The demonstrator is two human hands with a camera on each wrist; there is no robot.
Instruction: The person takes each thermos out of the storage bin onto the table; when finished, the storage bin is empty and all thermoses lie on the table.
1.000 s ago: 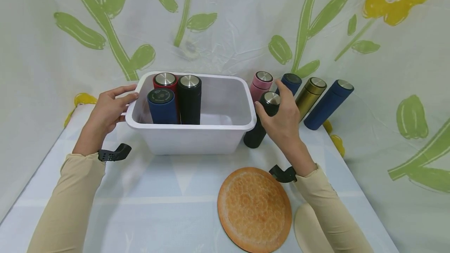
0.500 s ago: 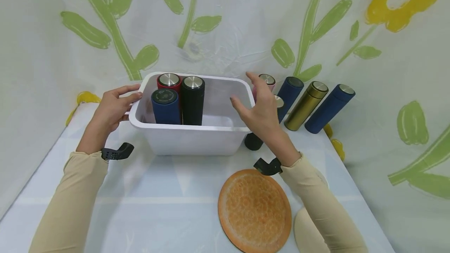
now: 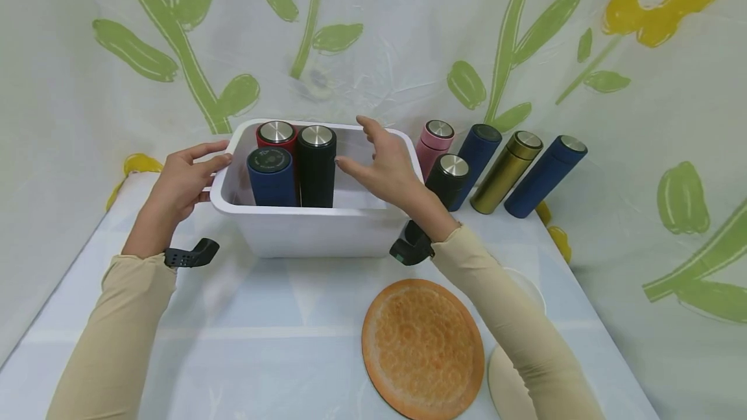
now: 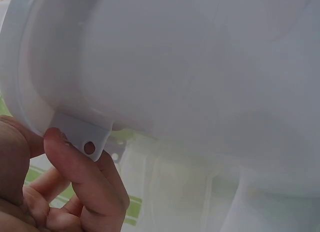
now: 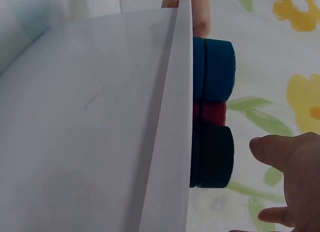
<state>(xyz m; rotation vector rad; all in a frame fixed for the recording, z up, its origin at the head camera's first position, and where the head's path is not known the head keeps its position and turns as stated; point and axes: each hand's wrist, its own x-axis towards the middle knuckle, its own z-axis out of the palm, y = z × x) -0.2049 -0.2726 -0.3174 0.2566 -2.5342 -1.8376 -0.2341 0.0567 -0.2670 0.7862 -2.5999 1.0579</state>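
Observation:
A white plastic bin (image 3: 315, 233) stands at the back of the table. My left hand (image 3: 182, 180) grips its left rim; in the left wrist view curled fingers (image 4: 85, 184) reach a tab with a hole under the rim. Inside, at the left, a blue thermos bottle (image 3: 272, 180), a red one (image 3: 277, 135) and a black one (image 3: 317, 170) stand upright. My right hand (image 3: 388, 167) is over the bin's right half, empty, thumb and fingers spread. Its thumb points towards the black bottle (image 5: 216, 157), with a gap between them in the right wrist view.
Right of the bin stand several bottles: pink (image 3: 433, 146), black (image 3: 449, 179), blue (image 3: 481, 148), gold (image 3: 506, 174) and another blue (image 3: 545, 177). A round orange-brown mat (image 3: 423, 349) lies in front. My right sleeve partly covers a pale disc (image 3: 506, 378) and a white round thing (image 3: 533, 287).
My right hand has moved left, from the black bottle beside the bin to over the bin's inside, leaving that bottle standing. The left hand has stayed on the rim.

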